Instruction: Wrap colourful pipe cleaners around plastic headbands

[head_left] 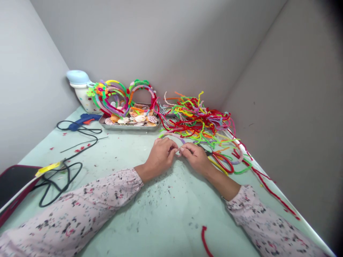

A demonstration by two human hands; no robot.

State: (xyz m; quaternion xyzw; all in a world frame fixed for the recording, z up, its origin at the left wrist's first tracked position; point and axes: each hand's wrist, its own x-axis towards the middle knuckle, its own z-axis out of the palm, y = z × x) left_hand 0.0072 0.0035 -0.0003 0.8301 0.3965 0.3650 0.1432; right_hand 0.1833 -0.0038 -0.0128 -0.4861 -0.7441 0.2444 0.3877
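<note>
- Far to the left of the left hand, a dark slab in a red case (16,185) is seen lying, crossed by a black cable (60,182).
- Ahead of the left hand, a blue hot glue gun (80,121) is set down near a white bottle with a pale blue cap (79,89).
- Straight beyond that hand, hoops wrapped in pipe cleaners (120,96) are propped up, finished by the look of them, behind a metal tray (128,127) heaped with seashells.
- At centre, a small pale strand (178,152) is pinched between the curled fingers of the left hand (160,156) and the right hand (195,157); what it belongs to cannot be told.
- Beyond the right hand, a large heap of loose pipe cleaners (195,117) is lying unshaped, plenty of it unused.
- Just right of that hand, red-handled scissors (221,161) are lying untouched.
</note>
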